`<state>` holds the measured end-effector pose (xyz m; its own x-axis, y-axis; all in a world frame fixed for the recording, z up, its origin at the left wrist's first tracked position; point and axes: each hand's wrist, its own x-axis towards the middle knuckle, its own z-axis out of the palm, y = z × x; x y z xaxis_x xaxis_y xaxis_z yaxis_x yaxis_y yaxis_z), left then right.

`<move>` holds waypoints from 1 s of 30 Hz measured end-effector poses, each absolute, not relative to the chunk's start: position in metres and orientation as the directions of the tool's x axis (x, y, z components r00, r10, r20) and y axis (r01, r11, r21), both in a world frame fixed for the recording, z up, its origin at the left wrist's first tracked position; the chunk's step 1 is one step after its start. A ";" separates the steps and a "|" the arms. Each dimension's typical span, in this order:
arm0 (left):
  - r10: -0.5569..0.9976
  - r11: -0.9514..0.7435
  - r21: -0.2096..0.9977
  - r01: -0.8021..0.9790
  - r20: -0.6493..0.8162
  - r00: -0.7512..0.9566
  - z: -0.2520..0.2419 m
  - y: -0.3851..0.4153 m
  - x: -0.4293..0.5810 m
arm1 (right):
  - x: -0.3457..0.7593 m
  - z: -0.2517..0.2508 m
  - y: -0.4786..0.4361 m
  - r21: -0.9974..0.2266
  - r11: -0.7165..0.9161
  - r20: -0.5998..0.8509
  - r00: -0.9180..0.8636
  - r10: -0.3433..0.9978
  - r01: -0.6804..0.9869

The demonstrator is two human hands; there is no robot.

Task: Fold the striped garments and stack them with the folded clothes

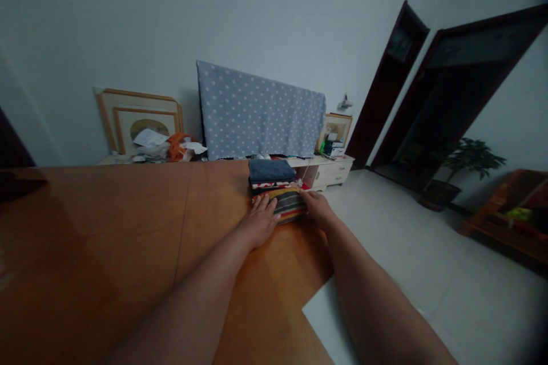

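Observation:
A folded striped cloth (291, 205) in yellow, grey and red lies on the wooden table (141, 228). Spread over its left side is my left hand (260, 219), fingers apart and palm down. My right hand (317, 205) touches the cloth's right edge, with its fingers partly hidden, so its grip cannot be made out. Just behind the striped cloth stands a stack of folded clothes, with dark blue denim (270, 170) on top and a red-and-white patterned piece (269, 185) below.
A white sheet (327, 319) lies at the table's near right edge. Beyond the table stand a white cabinet (331, 174), a polka-dot cover (261, 111) and framed pictures (145, 120). A potted plant (466, 159) and wooden furniture (509, 217) are at right.

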<state>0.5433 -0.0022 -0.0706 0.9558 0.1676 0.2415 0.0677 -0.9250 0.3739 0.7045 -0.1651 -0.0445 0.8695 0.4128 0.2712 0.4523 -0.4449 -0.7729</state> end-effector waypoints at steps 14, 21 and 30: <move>0.248 -0.928 0.334 0.162 0.234 0.940 -0.064 -0.003 0.538 | 0.682 -0.052 -0.143 -0.216 -0.421 0.386 0.473 0.792 0.881; 0.278 -0.911 0.360 0.199 0.183 0.943 -0.064 -0.002 0.539 | 0.685 -0.062 -0.138 -0.281 -0.442 0.352 0.520 0.778 0.852; 0.287 -0.890 0.425 0.167 0.235 0.929 -0.064 -0.002 0.537 | 0.681 -0.064 -0.139 -0.251 -0.497 0.390 0.557 0.733 0.831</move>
